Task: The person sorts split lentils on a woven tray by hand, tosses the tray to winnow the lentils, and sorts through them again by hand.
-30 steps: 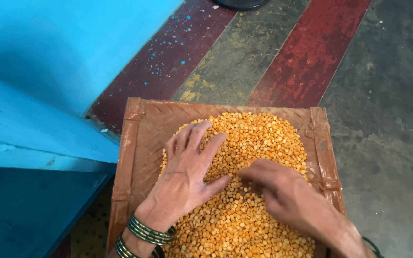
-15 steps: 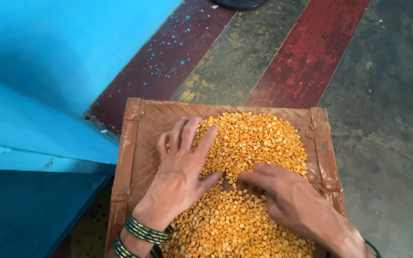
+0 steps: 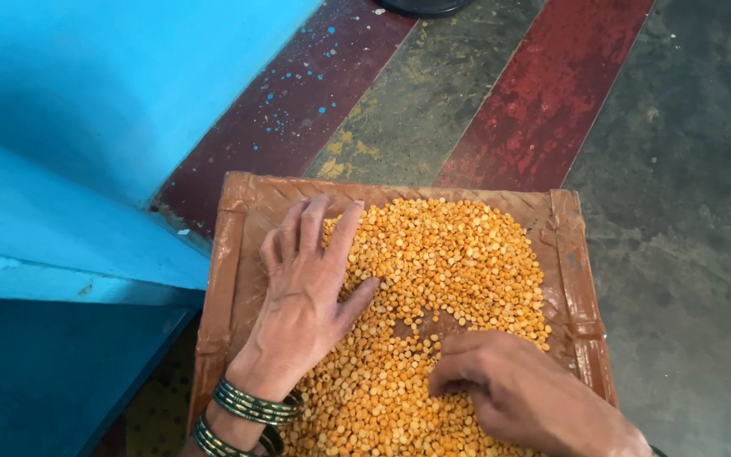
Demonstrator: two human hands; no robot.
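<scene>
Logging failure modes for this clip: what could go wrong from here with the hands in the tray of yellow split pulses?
1. The pulses are heaped close to the tray's low far rim; a push that way by the flat left hand could spill them onto the floor.
2. The curled right hand covers part of the heap, so bad grains beneath may go unnoticed.
3. The bangles hang just above the grains and might drag some out.

tray's [image 3: 239, 254] near edge, both forearms, dark round object [image 3: 423, 7] cut off by frame
</scene>
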